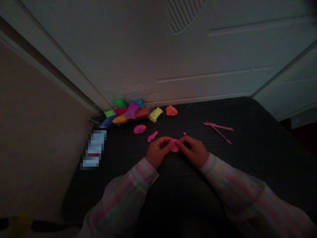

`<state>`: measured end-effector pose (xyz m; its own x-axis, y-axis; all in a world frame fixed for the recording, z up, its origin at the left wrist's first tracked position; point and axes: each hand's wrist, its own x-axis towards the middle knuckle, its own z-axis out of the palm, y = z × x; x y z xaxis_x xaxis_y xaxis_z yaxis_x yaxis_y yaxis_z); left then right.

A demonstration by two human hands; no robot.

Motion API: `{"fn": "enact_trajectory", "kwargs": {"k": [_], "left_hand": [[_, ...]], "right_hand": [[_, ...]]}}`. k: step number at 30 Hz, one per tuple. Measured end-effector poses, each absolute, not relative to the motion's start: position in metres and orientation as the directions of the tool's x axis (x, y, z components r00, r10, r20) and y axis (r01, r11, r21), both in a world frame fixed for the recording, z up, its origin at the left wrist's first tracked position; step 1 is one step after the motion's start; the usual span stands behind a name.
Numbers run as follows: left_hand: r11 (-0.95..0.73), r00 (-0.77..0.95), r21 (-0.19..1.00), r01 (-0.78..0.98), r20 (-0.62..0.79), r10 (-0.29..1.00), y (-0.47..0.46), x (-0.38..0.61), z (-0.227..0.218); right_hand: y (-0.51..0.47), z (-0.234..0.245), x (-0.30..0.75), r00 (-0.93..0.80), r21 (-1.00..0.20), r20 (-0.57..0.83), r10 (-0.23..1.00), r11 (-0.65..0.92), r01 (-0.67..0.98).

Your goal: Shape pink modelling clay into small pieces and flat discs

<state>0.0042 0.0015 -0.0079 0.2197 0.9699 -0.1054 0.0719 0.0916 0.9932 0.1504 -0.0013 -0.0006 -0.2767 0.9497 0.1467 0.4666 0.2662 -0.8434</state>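
My left hand (156, 151) and my right hand (193, 149) meet over a small pink clay piece (174, 146) on the dark table (247, 155). Both hands have fingers curled and pinched on the clay from either side. Just left of my left hand lies a pink elongated clay piece (152, 136). A pink clay lump (140, 129) sits further left. A tiny pink clay ball (184, 133) lies just beyond my right hand.
Several coloured clay packets (128, 112) are heaped at the table's far left corner, with an orange clay lump (171, 110) beside them. Two pink modelling sticks (219, 129) lie crossed at the right. A blurred flat item (94, 149) sits at the left edge. White panels rise behind.
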Motion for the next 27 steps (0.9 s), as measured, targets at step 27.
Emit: {"fn": "enact_trajectory", "kwargs": {"k": [27], "left_hand": [[0.017, 0.198, 0.985, 0.174, -0.052, 0.979, 0.0021, 0.002, -0.0076]], "right_hand": [[-0.0006, -0.005, 0.1515, -0.325, -0.837, 0.165, 0.931, 0.306, 0.453]]}}
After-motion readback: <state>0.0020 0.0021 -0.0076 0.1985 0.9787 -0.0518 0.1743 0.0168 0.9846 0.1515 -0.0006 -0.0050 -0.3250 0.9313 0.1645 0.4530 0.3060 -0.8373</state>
